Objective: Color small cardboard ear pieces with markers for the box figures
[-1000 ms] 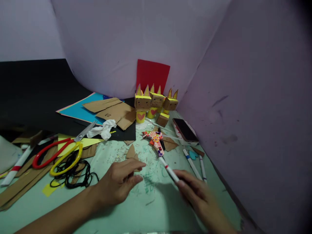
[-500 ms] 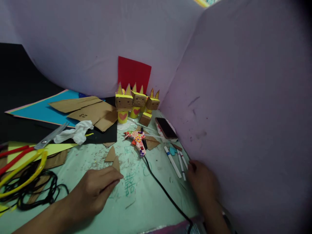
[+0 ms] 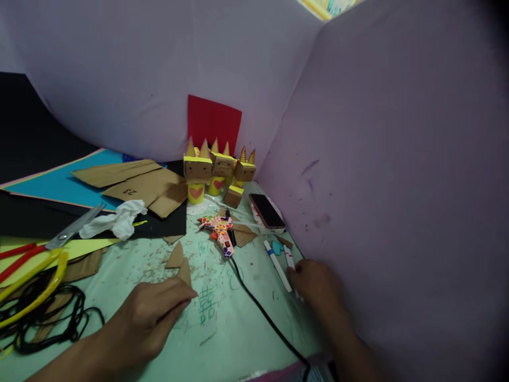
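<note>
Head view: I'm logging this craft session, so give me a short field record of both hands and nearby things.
Left hand: on the green table, fingertips at a cardboard triangle
Right hand: by the purple wall, over the markers; grip unclear
Between hands: patterned glue gun, its black cord running toward the viewer
Back corner: cardboard figures, phone
Far left: scissors

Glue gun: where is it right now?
Head view, mid-table: the glue gun lies in front of the cardboard figures, left of the phone; its black cord trails toward the camera.
</note>
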`<state>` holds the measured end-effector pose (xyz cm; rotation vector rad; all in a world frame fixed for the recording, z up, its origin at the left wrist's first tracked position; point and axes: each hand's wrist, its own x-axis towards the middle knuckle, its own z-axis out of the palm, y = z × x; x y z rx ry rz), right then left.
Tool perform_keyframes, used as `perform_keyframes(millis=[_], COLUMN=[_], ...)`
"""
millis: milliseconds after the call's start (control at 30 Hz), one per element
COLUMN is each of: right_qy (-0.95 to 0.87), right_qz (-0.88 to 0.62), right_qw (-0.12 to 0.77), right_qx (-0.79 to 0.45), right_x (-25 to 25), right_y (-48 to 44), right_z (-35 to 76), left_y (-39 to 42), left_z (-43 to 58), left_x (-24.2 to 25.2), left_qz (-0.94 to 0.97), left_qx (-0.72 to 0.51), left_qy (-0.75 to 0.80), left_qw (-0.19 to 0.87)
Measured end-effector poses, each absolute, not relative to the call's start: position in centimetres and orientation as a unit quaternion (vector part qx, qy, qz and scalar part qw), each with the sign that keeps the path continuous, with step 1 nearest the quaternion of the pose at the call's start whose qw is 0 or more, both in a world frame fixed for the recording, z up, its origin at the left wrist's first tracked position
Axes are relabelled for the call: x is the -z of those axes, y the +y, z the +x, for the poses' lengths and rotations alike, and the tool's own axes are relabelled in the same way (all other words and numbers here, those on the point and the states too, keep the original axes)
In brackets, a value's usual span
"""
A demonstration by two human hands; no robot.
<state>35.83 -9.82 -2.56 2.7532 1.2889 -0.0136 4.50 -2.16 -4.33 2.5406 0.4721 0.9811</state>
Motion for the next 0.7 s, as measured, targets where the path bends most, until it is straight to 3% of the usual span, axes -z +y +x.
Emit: perform_keyframes(millis=[367,467,533,633,700], right_qy=[0.422,0.45,0.549,0.605,0.605], right_qz=[0.905,0.888,0.798,0.706,0.686], right_qw=[0.045,-0.086,-0.197,-0.263,-0.304], right_qx=[-0.019,0.023,0.153,0.258,0.265], right_x=[0.3,-0.1,0.6,2.5,3.5], right_y=[-10.9,-12.5,-13.4,-13.8,-13.5], right_z=[35.9,34.1,31.8,27.7,25.6], left_y=[-1.8,-1.9,-2.2,-2.5,-2.3], left_z=[4.2,4.0,4.0,4.1,4.0], left_x=[4.5,4.6,4.7,4.8,4.5], left_qz=[0.893,0.885,0.883,0.895,0.91], left_qx=[-0.363,-0.39,-0.401,-0.4,-0.382], left_qy=[0.193,0.216,0.221,0.184,0.141], left_qw=[0.183,0.137,0.106,0.078,0.084])
